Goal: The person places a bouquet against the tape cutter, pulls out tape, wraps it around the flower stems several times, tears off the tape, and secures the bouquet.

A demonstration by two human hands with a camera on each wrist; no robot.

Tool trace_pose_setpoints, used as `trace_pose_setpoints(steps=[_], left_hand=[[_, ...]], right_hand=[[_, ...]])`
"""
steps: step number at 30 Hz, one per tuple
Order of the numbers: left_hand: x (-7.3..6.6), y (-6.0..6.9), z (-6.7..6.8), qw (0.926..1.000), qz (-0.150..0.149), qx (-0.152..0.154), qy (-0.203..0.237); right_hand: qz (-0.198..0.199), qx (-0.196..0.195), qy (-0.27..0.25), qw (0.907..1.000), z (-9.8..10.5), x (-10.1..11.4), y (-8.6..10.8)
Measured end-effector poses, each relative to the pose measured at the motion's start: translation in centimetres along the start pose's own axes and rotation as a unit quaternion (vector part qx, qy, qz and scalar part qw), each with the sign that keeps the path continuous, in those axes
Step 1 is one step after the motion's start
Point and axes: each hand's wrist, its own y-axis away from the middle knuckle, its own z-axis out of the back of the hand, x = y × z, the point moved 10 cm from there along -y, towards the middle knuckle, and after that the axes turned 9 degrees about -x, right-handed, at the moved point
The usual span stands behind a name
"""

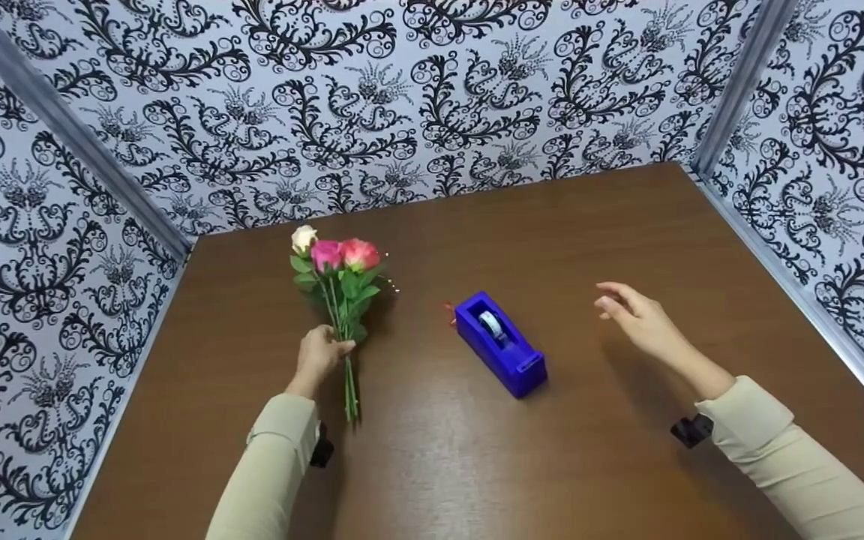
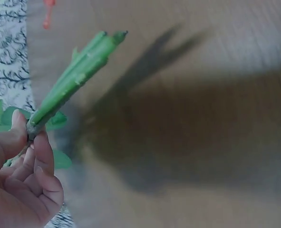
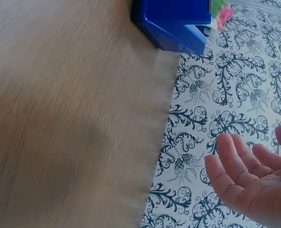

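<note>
A small bunch of roses [image 1: 342, 259], one white, one magenta and one coral, has its green stems pinched between thumb and fingers of my left hand [image 1: 319, 352]. In the left wrist view the stem ends [image 2: 78, 78] stick out past the thumb, held above the table. A blue tape dispenser [image 1: 501, 345] with a roll of clear tape [image 1: 492, 324] stands between my hands. My right hand [image 1: 642, 322] hovers over the table to its right, fingers loosely bent, holding nothing. The dispenser's blue body [image 3: 173, 19] also shows at the top of the right wrist view.
Something small and red-orange [image 1: 449, 313], partly hidden, lies behind the dispenser's left side. The brown wooden table [image 1: 432, 465] is bounded at the back and sides by walls [image 1: 402, 97] with a black-and-white scroll pattern. Metal strips run along the wall corners.
</note>
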Motion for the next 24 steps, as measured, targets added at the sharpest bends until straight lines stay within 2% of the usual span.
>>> trace_pose_setpoints(steps=[5, 9, 17, 21, 24], left_hand=[[1.1, -0.4, -1.0, 0.9998, -0.009, 0.005, -0.015], [1.8, -0.4, -1.7, 0.9998, -0.002, 0.019, -0.009], [2.9, 0.0, -2.4, 0.9974, 0.047, 0.037, 0.04], [2.6, 0.0, -2.2, 0.9993, 0.023, 0.024, 0.017], [2.1, 0.0, -1.8, 0.9991, -0.017, 0.008, -0.037]], right_hand=[[0.003, 0.002, 0.0, 1.0, 0.0, 0.0, 0.2], [0.002, 0.002, 0.005, 1.0, 0.1, 0.0, 0.3], [0.0, 0.0, 0.005, 1.0, 0.2, -0.2, 0.6], [-0.001, 0.001, 0.026, 0.9997, 0.3, -0.9, 0.4], [0.009, -0.005, 0.059, 0.9982, 0.6, -1.7, -0.3]])
